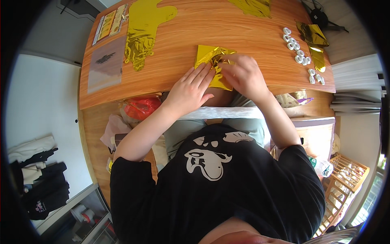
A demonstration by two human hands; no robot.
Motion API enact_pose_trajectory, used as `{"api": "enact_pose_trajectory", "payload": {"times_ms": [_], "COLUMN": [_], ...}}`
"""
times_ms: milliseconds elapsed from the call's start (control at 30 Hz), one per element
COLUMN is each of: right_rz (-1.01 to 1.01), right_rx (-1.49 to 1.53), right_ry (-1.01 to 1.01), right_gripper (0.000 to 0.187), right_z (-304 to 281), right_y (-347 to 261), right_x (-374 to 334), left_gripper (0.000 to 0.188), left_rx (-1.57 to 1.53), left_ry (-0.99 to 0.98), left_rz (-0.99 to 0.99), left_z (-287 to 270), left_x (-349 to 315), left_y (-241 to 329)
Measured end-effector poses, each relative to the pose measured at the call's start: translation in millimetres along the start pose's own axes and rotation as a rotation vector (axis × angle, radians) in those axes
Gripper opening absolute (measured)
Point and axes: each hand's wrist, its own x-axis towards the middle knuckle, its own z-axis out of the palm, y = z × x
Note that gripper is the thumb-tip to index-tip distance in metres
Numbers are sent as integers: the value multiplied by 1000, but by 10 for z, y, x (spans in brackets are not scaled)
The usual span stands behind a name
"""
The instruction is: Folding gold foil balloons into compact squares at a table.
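Note:
A shiny gold foil piece (222, 83), folded and partly crumpled, lies near the front edge of the wooden table. My left hand (189, 90) rests on its left side, fingers stretched out flat and thumb apart. Over the foil's right side, my right hand (246, 76) is bent, thumb and fingertips pinched together at the creased middle. Its fingers partly hide the foil there. Farther left on the table is a larger flat gold foil shape (142, 34) with rounded outlines, like an uninflated foil balloon.
Several small white rolls (300, 53) sit at the table's right, beside more folded gold foil (317, 36). Another gold sheet (254, 6) lies at the far edge. A translucent sheet (105, 75) with thin dark strips covers the left corner. A red plastic bag (142, 107) shows below the table.

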Motion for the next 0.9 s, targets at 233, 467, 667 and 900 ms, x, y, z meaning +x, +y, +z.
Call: {"api": "enact_pose_trajectory", "payload": {"times_ms": [233, 467, 667, 900], "right_rz": [-112, 145, 269, 119], "right_rx": [-155, -551, -611, -312], "right_ry": [-316, -248, -204, -263], "right_gripper": [45, 49, 43, 18], "right_z": [-59, 455, 543, 211], "right_y": [36, -555, -641, -266], "right_x": [-258, -274, -66, -17], "left_gripper": [85, 55, 57, 87], "left_rx": [-5, -195, -335, -190], "left_ry": [-165, -421, -111, -180], "left_rz": [183, 173, 190, 255], "left_z": [-133, -351, -6, 63], "left_x": [25, 622, 816, 774], "left_y": [-307, -883, -767, -768]}}
